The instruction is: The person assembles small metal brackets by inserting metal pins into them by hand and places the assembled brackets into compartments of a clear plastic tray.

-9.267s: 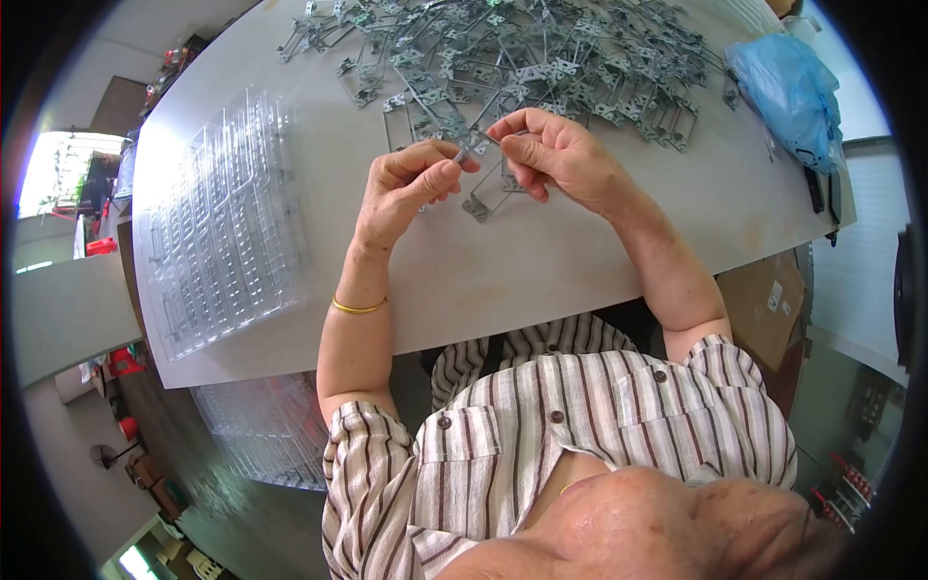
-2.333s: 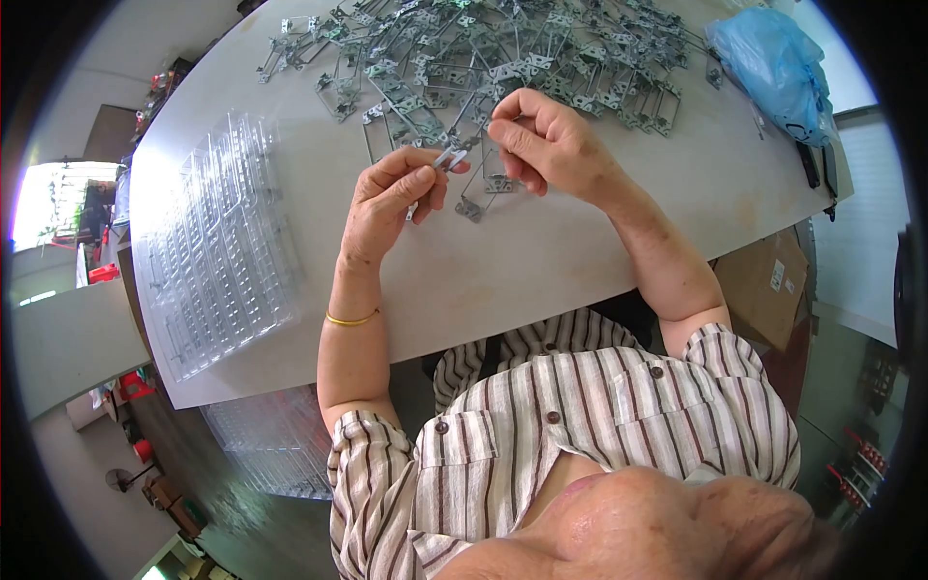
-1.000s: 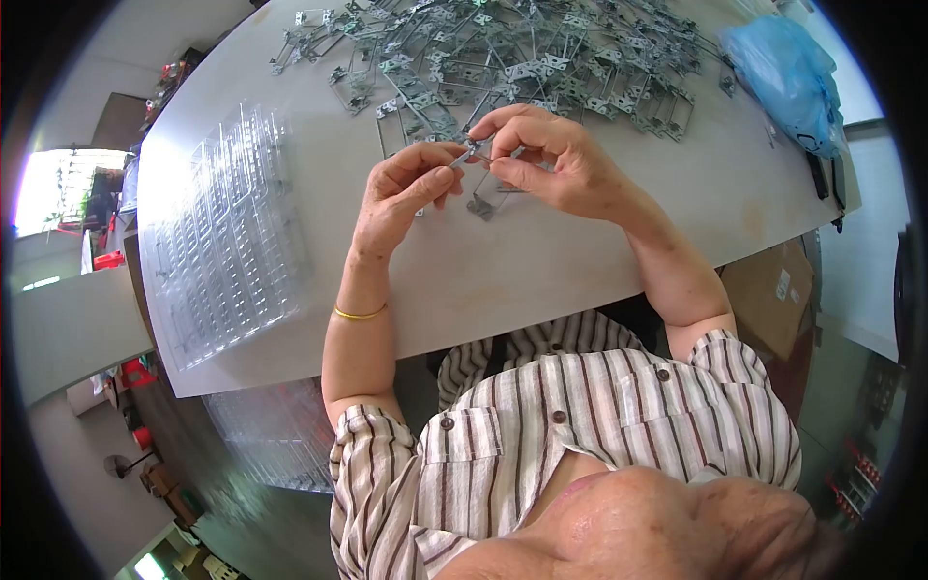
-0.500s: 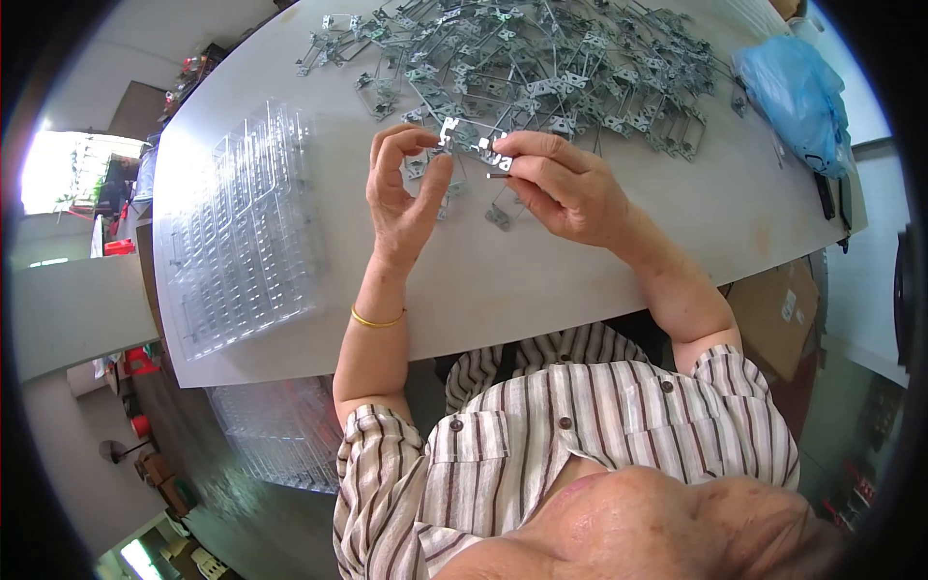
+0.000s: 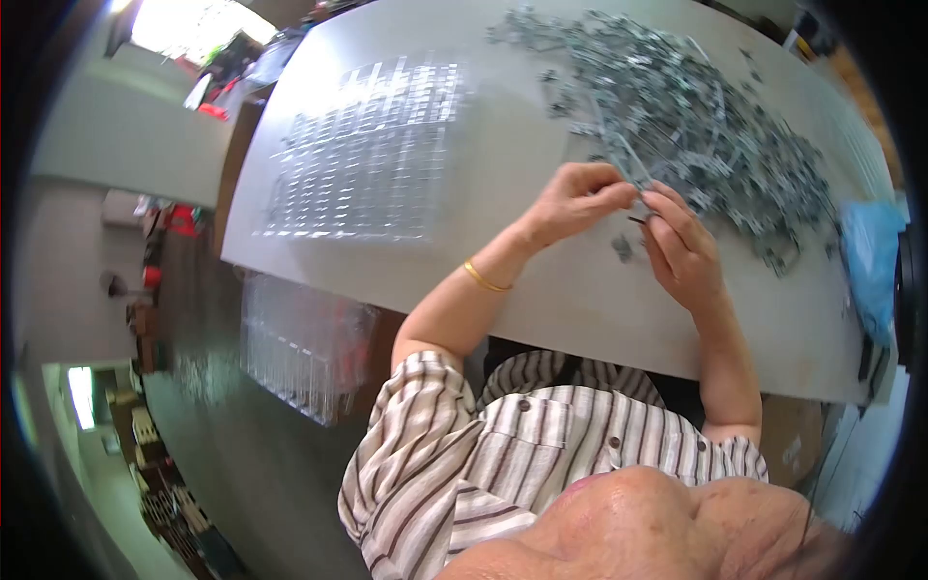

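Over the table (image 5: pixel 541 300), my left hand (image 5: pixel 575 205) and my right hand (image 5: pixel 688 251) meet fingertip to fingertip. Between them is a small metal bracket with a thin rod (image 5: pixel 633 172), blurred and partly covered by the fingers. Thumb and fingers of my left hand are closed at its near end. My right hand pinches the same bracket, and a short dark pin (image 5: pixel 636 220) sticks out by its fingers. Just below, a loose metal bracket (image 5: pixel 622 248) lies on the table. A large pile of similar metal brackets (image 5: pixel 706 126) spreads out behind my hands.
Clear plastic trays (image 5: pixel 362 155) with rows of pockets lie on the table's left. More clear trays (image 5: pixel 300 338) stand lower, beside the table. A blue plastic bag (image 5: pixel 868 261) is at the right edge, with dark tools (image 5: pixel 873 362) near it.
The view has swung left, so the table and pile appear farther right. My left hand, earlier spread beside the bracket, has closed its fingers and come up against my right hand.
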Demonstrator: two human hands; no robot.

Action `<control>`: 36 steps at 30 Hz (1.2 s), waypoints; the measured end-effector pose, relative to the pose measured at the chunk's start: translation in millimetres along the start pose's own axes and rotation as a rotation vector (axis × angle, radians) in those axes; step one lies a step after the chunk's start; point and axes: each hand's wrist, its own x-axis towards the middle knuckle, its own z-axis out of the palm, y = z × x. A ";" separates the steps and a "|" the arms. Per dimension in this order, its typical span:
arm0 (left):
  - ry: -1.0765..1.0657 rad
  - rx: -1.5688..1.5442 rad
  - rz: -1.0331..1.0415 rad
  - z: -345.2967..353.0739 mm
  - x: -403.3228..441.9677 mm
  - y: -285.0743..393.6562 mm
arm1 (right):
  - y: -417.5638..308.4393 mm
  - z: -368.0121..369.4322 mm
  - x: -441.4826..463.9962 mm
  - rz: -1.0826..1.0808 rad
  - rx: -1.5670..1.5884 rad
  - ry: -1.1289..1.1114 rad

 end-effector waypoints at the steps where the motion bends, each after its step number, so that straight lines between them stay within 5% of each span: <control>1: -0.023 -0.026 -0.018 0.4 0.2 0.7 | -0.8 0.4 0.1 -0.006 -0.010 0.000; 19: -0.089 -0.223 -0.039 -1.2 13.3 6.8 | 6.7 17.1 -5.3 -0.008 -0.023 0.110; 28: 0.064 0.164 -0.053 -12.7 4.6 40.1 | 1.7 20.7 -1.5 0.010 0.054 0.063; 36: 0.492 0.892 0.304 -63.3 -48.1 69.5 | -18.4 20.1 4.2 -0.010 0.235 0.033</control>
